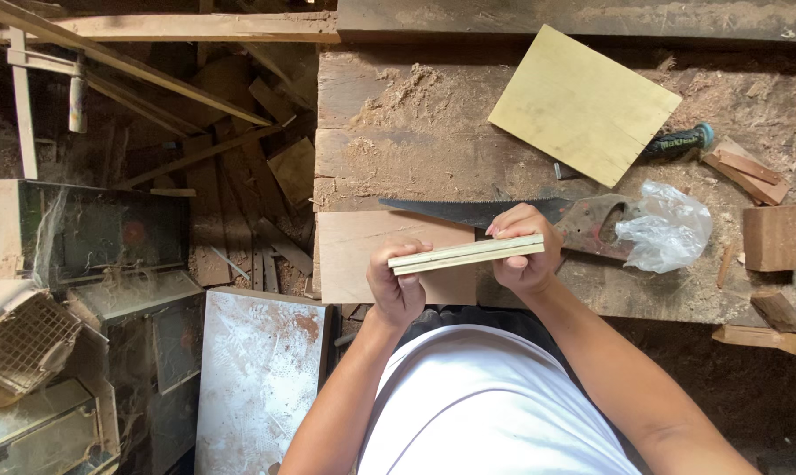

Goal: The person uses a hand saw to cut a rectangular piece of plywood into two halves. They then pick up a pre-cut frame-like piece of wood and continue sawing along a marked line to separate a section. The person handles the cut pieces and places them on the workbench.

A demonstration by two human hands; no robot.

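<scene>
Best held level and steady: left hand (396, 286) and right hand (525, 255) each pinching one end of a thin plywood strip (465, 254) edge-on above the bench (398, 149), handsaw (503, 211) just behind.

We are looking down into a rough woodworking shop. A worn plank workbench (398, 149) is dusted with sawdust (407, 92), and a handsaw (503, 211) lies across it beside wood offcuts (750, 176). Scrap timber strips (239, 176) are piled on the floor, next to dusty old metal cabinets (99, 229).
</scene>
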